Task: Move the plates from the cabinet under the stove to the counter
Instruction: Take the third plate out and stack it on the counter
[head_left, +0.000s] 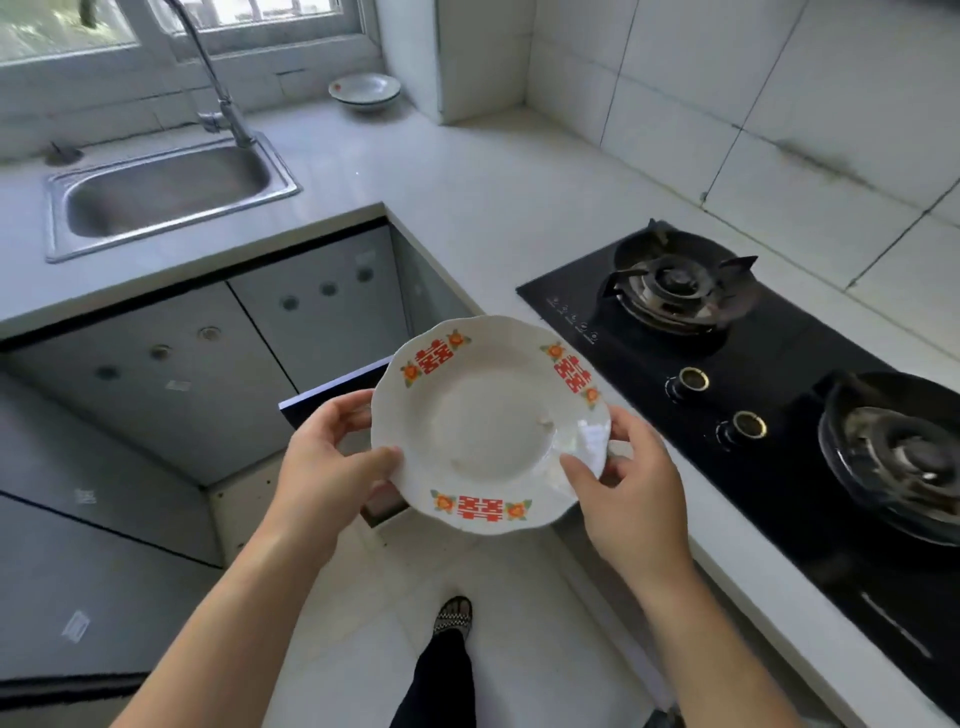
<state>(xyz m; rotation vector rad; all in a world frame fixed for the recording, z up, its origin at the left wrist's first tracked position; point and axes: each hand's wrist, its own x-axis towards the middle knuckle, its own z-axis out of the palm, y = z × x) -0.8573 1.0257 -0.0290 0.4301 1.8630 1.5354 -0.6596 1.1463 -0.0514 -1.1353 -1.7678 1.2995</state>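
Hovering beside the stove (779, 493), one white plate (488, 426), rim pinched between left hand (322, 452) and right hand (628, 483), is not yet on the counter (467, 208); stacked dishes (366, 91) at its far end seem already delivered; cabinet contents unseen

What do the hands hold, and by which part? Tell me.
One white plate, held by its rim: the left hand grips the left edge, the right hand the right edge.
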